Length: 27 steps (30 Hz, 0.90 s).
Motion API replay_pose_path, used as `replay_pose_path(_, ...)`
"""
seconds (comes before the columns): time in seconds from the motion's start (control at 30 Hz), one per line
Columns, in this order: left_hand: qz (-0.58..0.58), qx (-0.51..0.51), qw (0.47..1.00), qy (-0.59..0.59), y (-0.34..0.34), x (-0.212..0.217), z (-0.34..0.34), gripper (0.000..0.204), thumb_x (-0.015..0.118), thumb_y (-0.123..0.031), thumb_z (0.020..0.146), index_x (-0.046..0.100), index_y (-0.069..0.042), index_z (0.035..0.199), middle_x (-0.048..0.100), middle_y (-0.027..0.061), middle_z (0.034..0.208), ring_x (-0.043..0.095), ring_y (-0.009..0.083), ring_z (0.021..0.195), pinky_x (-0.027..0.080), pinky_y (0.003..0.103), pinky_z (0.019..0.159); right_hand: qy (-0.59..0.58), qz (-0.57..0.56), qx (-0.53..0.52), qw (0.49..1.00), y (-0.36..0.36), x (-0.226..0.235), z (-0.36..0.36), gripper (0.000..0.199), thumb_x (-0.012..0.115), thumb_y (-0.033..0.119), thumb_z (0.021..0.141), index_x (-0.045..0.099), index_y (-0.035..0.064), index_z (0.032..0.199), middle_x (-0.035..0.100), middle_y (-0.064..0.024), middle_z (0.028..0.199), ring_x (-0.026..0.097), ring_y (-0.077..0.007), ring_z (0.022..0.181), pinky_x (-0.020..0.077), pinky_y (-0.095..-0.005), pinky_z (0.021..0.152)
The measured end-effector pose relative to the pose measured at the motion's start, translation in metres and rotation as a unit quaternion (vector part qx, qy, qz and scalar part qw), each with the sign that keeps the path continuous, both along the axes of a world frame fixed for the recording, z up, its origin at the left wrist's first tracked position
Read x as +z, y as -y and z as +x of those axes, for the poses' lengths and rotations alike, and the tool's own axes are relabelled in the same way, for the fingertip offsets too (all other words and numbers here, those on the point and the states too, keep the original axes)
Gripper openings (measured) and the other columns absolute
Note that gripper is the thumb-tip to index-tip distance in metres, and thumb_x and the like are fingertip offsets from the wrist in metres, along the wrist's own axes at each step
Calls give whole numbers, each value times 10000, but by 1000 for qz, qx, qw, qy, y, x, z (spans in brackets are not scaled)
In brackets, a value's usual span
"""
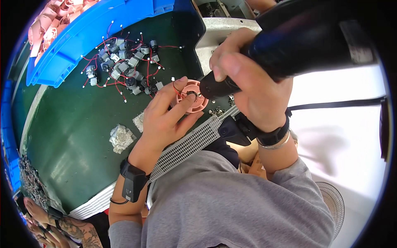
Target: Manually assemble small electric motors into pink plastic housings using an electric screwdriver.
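Observation:
My left hand is closed around a round pink plastic part on the green work surface, fingertips resting on its top and rim. A thin wire with a small white connector comes out beside those fingers. In my right hand is a black powered screwdriver, tilted, its nose over the right side of the pink part. Whether its tip touches a screw is hidden. Small loose screws lie just right of the part. Beyond my left hand is a pile of small grey motors with red wires.
A blue bin at the far left holds pink plastic pieces. Two crumpled foil-like lumps lie left of my wrist. A white perforated strip edges the surface. Another person's hand shows at lower left; a fan stands lower right.

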<state>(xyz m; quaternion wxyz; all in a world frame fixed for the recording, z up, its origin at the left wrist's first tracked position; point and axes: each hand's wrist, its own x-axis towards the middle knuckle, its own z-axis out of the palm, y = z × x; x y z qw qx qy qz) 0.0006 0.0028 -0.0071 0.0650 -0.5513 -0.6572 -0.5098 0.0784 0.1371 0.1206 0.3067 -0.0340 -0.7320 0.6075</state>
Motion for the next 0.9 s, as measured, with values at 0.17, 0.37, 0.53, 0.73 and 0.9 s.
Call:
replay_pose_path(0.17,4,-6,1000,-10,0,0,0,370,790,-130,621,634,-51,948,559,170,1166,599,300,978,520,344,773,19,-36,13,999,-6,-1,-4,545,565,-34,734,334,-41,1228,535,-97,710,537,-187,627,453,-307,647)
replay_pose_path(0.37,9,4,1000,-11,-2,1,-1,365,796,-167,610,638,-65,923,580,133,1146,595,275,979,528,336,753,-106,-43,5,993,0,-4,-5,335,663,-87,669,557,-30,982,615,-22,697,562,-59,586,451,-195,524)
replay_pose_path(0.53,12,-3,1000,2,-2,2,-1,379,801,-176,601,639,-64,925,573,137,1156,590,286,976,516,357,762,-11,-28,-7,1000,4,0,-2,551,580,-35,733,341,-40,1229,541,-100,716,541,-181,635,450,-299,635)
replay_pose_path(0.73,23,32,998,-43,-3,4,3,356,791,-128,622,629,-58,931,582,148,1108,584,305,949,482,372,773,-5,19,0,1000,3,10,-7,443,553,4,788,380,-41,1194,526,-87,716,530,-180,635,447,-299,653)
replay_pose_path(0.9,158,101,970,156,29,25,-25,303,733,-13,710,590,-32,976,607,120,1039,592,212,952,473,326,809,-160,-14,39,986,-12,39,-34,207,526,121,903,498,-20,1053,578,-90,844,551,-177,760,445,-307,734)
